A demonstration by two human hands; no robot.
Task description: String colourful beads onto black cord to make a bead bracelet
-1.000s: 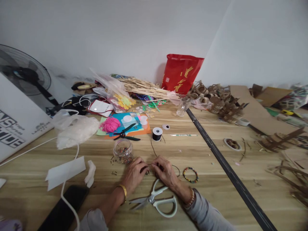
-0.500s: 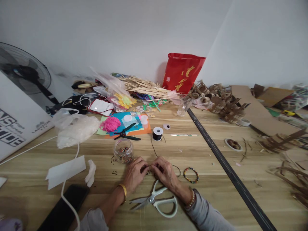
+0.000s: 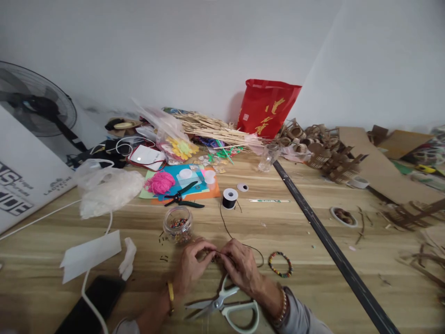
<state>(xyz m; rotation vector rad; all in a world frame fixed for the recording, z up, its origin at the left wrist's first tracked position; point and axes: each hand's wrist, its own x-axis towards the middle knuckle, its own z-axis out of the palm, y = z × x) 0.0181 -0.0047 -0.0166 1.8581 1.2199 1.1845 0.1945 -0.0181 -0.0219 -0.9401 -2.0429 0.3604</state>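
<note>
My left hand (image 3: 194, 263) is closed in a pinch, its fingertips on the end of a thin black cord. My right hand (image 3: 239, 263) pinches the same cord (image 3: 260, 256), fingertips touching or nearly touching those of the left. A few small beads (image 3: 215, 258) show just under the fingers, partly hidden. The cord curves out to the right and runs back to a white-rimmed spool (image 3: 229, 199). Open scissors (image 3: 219, 304) with pale handles lie below my hands. Beyond the left hand stands a clear jar (image 3: 178, 226) of coloured beads. A finished-looking beaded bracelet (image 3: 280, 265) lies to the right.
Pruning shears (image 3: 181, 197) and pink yarn (image 3: 160, 182) rest on coloured paper. A black strip (image 3: 323, 236) crosses the table on the right. A phone (image 3: 92, 304) and white paper (image 3: 91, 256) lie at left. Wooden sticks and a red bag (image 3: 269, 109) stand by the wall.
The view has shifted slightly, so the table things sit a little lower. My left thumb and fingers have changed their pinch, and both hands remain close together over the cord.
</note>
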